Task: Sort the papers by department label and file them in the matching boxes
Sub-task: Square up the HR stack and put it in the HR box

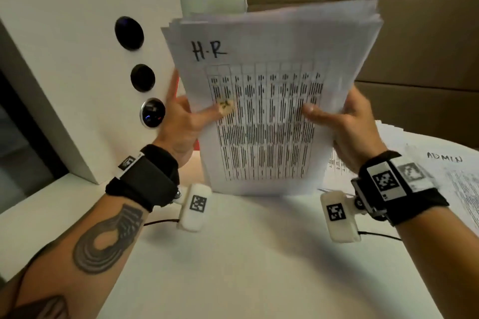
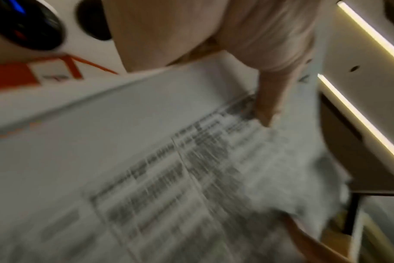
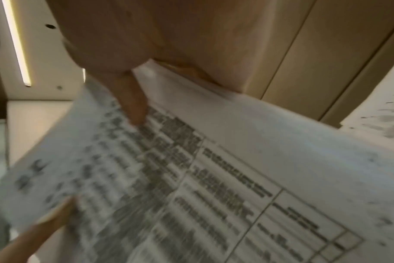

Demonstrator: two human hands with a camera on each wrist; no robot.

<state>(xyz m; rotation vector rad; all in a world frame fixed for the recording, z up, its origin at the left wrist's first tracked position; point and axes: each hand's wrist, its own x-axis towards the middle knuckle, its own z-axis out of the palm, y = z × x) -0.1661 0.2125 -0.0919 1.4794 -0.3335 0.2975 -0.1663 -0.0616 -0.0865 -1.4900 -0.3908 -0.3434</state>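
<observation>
A thick stack of white papers (image 1: 269, 101) stands upright on its bottom edge on the white table (image 1: 246, 254). Its top sheet carries a printed table and a handwritten "H-R" label (image 1: 209, 50). My left hand (image 1: 186, 122) grips the stack's left edge, thumb across the front sheet. My right hand (image 1: 342, 122) grips the right edge the same way. Both wrist views are blurred; they show the stack (image 2: 191, 178) (image 3: 214, 178) under each thumb. A pile with an "ADMIN" sheet (image 1: 445, 163) on top lies flat at the right.
A white box (image 1: 77, 46) with round dark holes and a silver knob stands close on the left. Something red (image 1: 178, 85) shows behind the stack beside it. Brown cardboard boxes (image 1: 414, 46) rise behind and to the right.
</observation>
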